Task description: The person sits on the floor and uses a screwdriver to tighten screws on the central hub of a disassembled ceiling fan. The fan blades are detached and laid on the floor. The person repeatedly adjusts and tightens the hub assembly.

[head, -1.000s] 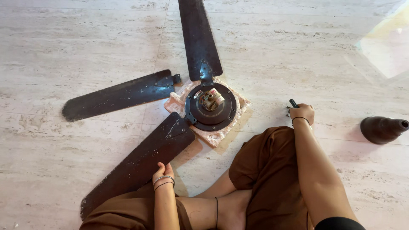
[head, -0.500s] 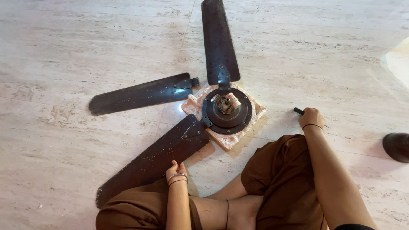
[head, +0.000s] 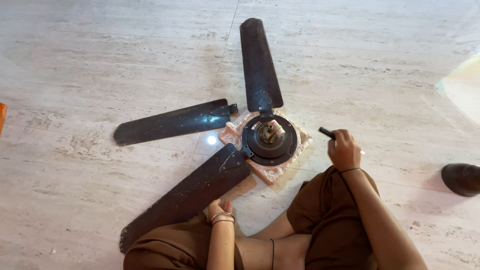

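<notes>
A dark ceiling fan lies on the floor, its round motor hub (head: 270, 139) resting on a pinkish block (head: 280, 167). One blade (head: 257, 65) points away from me and another (head: 187, 192) points toward my left knee, both fixed to the hub. A third blade (head: 172, 122) lies loose to the left, apart from the hub. My right hand (head: 345, 149) is closed around a dark-handled tool (head: 327, 133), just right of the hub. My left hand (head: 219, 209) rests by the near blade's edge, fingers mostly hidden.
I sit cross-legged in brown trousers on a pale marble floor. A dark cup-shaped fan cover (head: 461, 179) lies on its side at the far right. An orange edge (head: 2, 117) shows at the left border. A sunlit patch (head: 462, 87) falls at the right.
My right hand has lifted off my knee and moved slightly toward the hub with the tool. The view has shifted, so the fan appears nearer the centre. My left hand stays by the blade.
</notes>
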